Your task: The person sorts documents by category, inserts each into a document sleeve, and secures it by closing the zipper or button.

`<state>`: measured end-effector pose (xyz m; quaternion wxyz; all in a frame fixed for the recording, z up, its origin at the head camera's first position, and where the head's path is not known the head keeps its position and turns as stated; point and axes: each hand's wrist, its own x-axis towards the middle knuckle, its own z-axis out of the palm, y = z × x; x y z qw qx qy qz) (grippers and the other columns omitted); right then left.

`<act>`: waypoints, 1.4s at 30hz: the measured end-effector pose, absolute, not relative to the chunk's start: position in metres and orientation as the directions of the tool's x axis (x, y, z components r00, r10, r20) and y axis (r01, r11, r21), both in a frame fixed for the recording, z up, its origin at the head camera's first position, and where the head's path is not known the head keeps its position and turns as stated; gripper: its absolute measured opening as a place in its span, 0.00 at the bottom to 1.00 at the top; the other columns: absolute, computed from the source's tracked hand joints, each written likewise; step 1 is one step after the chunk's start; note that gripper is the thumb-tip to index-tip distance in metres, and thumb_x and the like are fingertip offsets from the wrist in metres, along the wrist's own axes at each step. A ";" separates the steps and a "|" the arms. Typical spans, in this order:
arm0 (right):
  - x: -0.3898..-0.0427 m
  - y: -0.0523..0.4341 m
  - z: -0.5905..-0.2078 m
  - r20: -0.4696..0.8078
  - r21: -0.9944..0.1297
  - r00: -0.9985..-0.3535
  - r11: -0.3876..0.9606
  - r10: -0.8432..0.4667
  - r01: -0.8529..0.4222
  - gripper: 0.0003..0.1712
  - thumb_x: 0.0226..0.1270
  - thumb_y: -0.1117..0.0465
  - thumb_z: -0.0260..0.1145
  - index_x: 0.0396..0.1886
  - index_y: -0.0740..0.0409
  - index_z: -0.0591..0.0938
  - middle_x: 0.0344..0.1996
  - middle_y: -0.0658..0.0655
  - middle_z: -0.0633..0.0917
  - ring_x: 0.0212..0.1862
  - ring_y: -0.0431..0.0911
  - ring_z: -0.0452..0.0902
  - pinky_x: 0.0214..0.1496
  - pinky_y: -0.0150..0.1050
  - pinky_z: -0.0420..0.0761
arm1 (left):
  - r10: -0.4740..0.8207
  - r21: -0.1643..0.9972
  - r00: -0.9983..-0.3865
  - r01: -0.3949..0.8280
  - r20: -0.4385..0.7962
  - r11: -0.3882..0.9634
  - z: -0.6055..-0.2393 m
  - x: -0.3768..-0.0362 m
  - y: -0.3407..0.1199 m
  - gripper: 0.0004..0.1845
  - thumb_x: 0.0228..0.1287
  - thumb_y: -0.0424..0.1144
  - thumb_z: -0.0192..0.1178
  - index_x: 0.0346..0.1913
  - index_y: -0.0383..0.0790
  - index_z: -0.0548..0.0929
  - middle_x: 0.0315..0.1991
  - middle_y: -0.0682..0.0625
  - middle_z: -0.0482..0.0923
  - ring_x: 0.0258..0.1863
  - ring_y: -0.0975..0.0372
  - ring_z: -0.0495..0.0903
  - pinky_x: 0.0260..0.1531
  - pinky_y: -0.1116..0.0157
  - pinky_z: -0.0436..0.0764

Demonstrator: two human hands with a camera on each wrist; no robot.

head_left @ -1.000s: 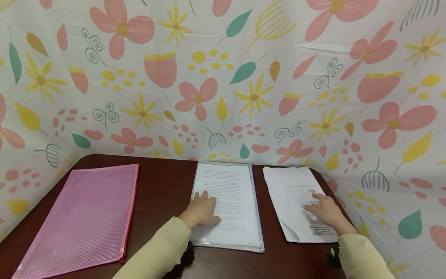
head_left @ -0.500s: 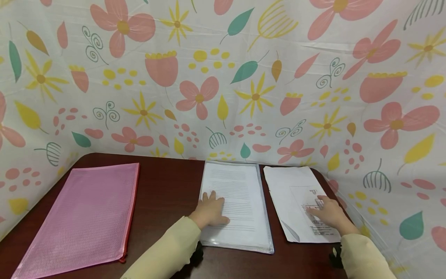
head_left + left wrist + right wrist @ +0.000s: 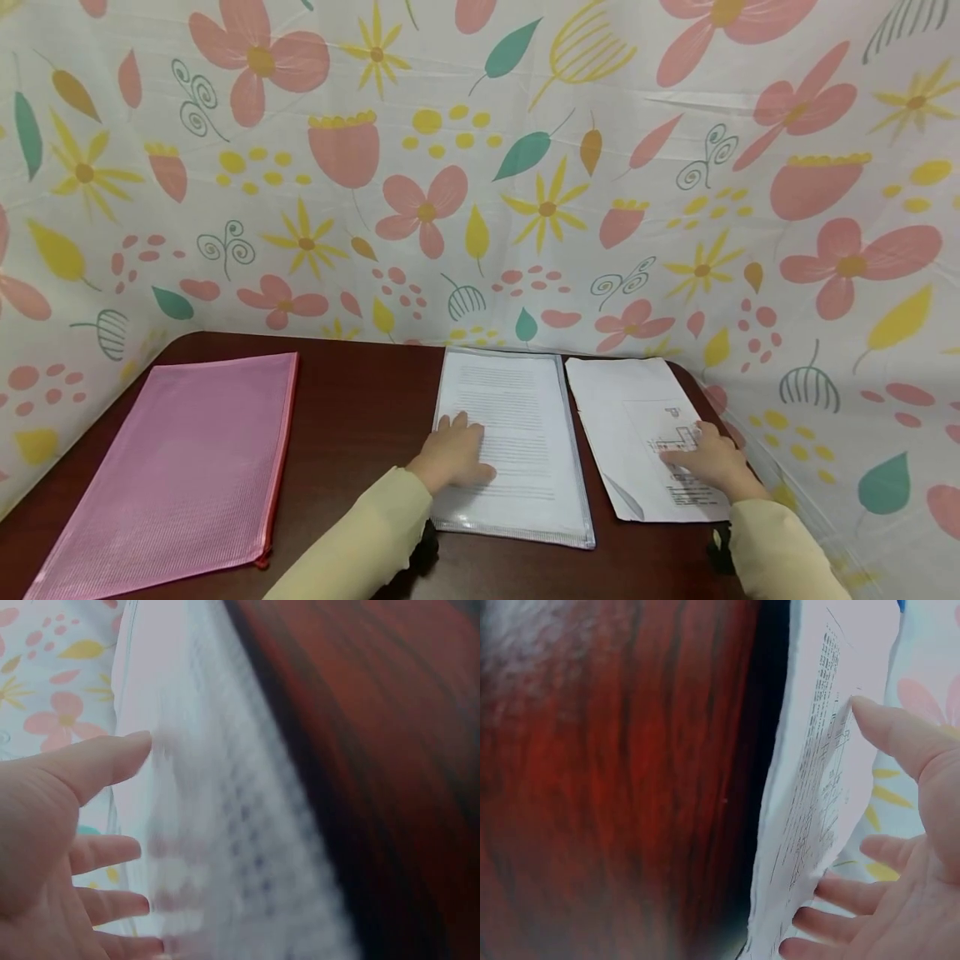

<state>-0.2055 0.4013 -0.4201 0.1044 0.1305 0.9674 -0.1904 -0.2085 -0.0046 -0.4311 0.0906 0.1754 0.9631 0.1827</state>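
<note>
Hands lay flat on paperwork at a dark wooden table (image 3: 360,408) hemmed in by a flower-print sheet (image 3: 480,167). The person's left hand (image 3: 452,454) pressed palm-down on the near left part of a clear plastic document sleeve (image 3: 517,446), fingers straight and loosely spread rather than curled around anything; the flat contact looked suited to steadying or sliding the slippery sleeve, not lifting it. The left wrist view, blurred, showed the same open fingers (image 3: 97,851) resting against the sleeve's surface (image 3: 225,847) beside bare wood.

The right hand (image 3: 708,462) rested on the printed lines of a loose stack of white papers (image 3: 637,425) lying just right of the sleeve, near the table's right edge. Its fingers were extended, with the thumb stretched onto the text in the right wrist view (image 3: 889,724), and it pinched no sheet; the weight of the hand appeared to keep the loose, slightly curled pages from shifting. One near corner of the stack was turned up.

The sleeve, with a printed page visible inside, sat at the centre of the table, close to the papers but with a strip of wood between them. A pink mesh zip pouch (image 3: 180,467) lay well apart on the left, untouched. Pale yellow sleeves (image 3: 352,542) covered both forearms.
</note>
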 end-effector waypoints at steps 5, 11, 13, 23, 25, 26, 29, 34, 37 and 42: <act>-0.204 0.402 -0.421 -0.287 -0.352 -0.925 0.871 0.248 0.342 0.71 0.49 0.31 0.66 0.68 0.79 0.40 0.52 0.86 0.63 0.51 0.76 0.61 0.49 0.63 0.68 | 0.389 0.458 -0.920 0.328 -0.042 0.826 -0.429 -0.214 -0.020 0.29 0.55 0.48 0.64 0.57 0.34 0.76 0.65 0.34 0.65 0.65 0.41 0.64 0.60 0.46 0.69; -0.204 0.401 -0.418 -0.259 -0.359 -0.931 0.869 0.257 0.340 0.70 0.48 0.32 0.68 0.67 0.79 0.43 0.49 0.84 0.65 0.48 0.74 0.64 0.46 0.61 0.70 | 0.311 0.496 -0.950 0.254 -0.035 0.830 -0.427 -0.219 -0.044 0.32 0.58 0.49 0.63 0.61 0.33 0.73 0.66 0.34 0.64 0.63 0.41 0.66 0.55 0.46 0.73; -0.205 0.402 -0.418 -0.251 -0.352 -0.933 0.874 0.257 0.335 0.70 0.47 0.32 0.68 0.66 0.80 0.45 0.49 0.85 0.65 0.49 0.75 0.64 0.47 0.62 0.70 | 0.276 0.488 -0.961 0.224 -0.036 0.844 -0.427 -0.220 -0.053 0.32 0.58 0.48 0.63 0.61 0.33 0.72 0.66 0.34 0.64 0.63 0.41 0.66 0.54 0.46 0.73; -0.205 0.406 -0.416 -0.230 -0.323 -0.939 0.891 0.254 0.320 0.74 0.42 0.31 0.71 0.63 0.85 0.45 0.49 0.85 0.66 0.47 0.72 0.67 0.49 0.61 0.71 | 0.116 0.386 -0.987 0.066 -0.107 0.920 -0.419 -0.224 -0.110 0.35 0.60 0.48 0.61 0.64 0.28 0.68 0.63 0.29 0.64 0.58 0.36 0.67 0.50 0.41 0.73; -0.204 0.405 -0.415 -0.233 -0.332 -0.940 0.888 0.250 0.319 0.74 0.42 0.32 0.72 0.64 0.84 0.45 0.49 0.85 0.65 0.47 0.72 0.66 0.49 0.61 0.71 | 0.086 0.380 -0.989 0.033 -0.124 0.924 -0.416 -0.224 -0.123 0.36 0.60 0.48 0.60 0.64 0.27 0.66 0.62 0.28 0.64 0.58 0.35 0.66 0.50 0.40 0.72; -0.204 0.405 -0.415 -0.232 -0.334 -0.940 0.887 0.250 0.319 0.74 0.42 0.32 0.72 0.63 0.84 0.45 0.49 0.85 0.65 0.47 0.72 0.66 0.49 0.60 0.71 | 0.071 0.379 -0.989 0.015 -0.133 0.925 -0.415 -0.225 -0.130 0.36 0.60 0.48 0.60 0.64 0.26 0.66 0.62 0.28 0.64 0.58 0.34 0.66 0.50 0.39 0.72; -0.205 0.403 -0.415 -0.227 -0.337 -0.942 0.888 0.246 0.313 0.72 0.41 0.33 0.73 0.62 0.85 0.48 0.48 0.83 0.67 0.46 0.70 0.68 0.47 0.59 0.72 | 0.032 0.379 -0.985 -0.035 -0.170 0.925 -0.410 -0.224 -0.150 0.36 0.60 0.49 0.59 0.64 0.25 0.65 0.60 0.26 0.64 0.57 0.33 0.65 0.50 0.38 0.71; -0.206 0.403 -0.417 -0.210 -0.366 -0.945 0.877 0.250 0.313 0.71 0.40 0.35 0.75 0.62 0.85 0.49 0.48 0.82 0.67 0.47 0.68 0.66 0.48 0.58 0.72 | -0.014 0.328 -0.975 -0.088 -0.221 0.940 -0.402 -0.223 -0.180 0.27 0.61 0.46 0.58 0.53 0.24 0.73 0.50 0.26 0.71 0.49 0.36 0.72 0.45 0.43 0.74; -0.205 0.406 -0.421 -0.193 -0.406 -0.948 0.859 0.252 0.311 0.71 0.38 0.38 0.77 0.60 0.86 0.49 0.46 0.81 0.67 0.45 0.66 0.68 0.46 0.56 0.74 | -0.036 0.293 -0.965 -0.115 -0.261 0.949 -0.399 -0.222 -0.195 0.16 0.61 0.41 0.58 0.39 0.27 0.78 0.40 0.31 0.77 0.38 0.44 0.77 0.37 0.52 0.77; -0.204 0.417 -0.427 -0.148 -0.501 -0.946 0.803 0.287 0.322 0.58 0.42 0.50 0.78 0.59 0.84 0.56 0.38 0.74 0.74 0.35 0.57 0.76 0.34 0.46 0.78 | -0.116 0.275 -0.933 -0.217 -0.341 0.937 -0.398 -0.220 -0.214 0.05 0.58 0.31 0.54 0.30 0.31 0.77 0.33 0.39 0.73 0.31 0.52 0.70 0.28 0.58 0.72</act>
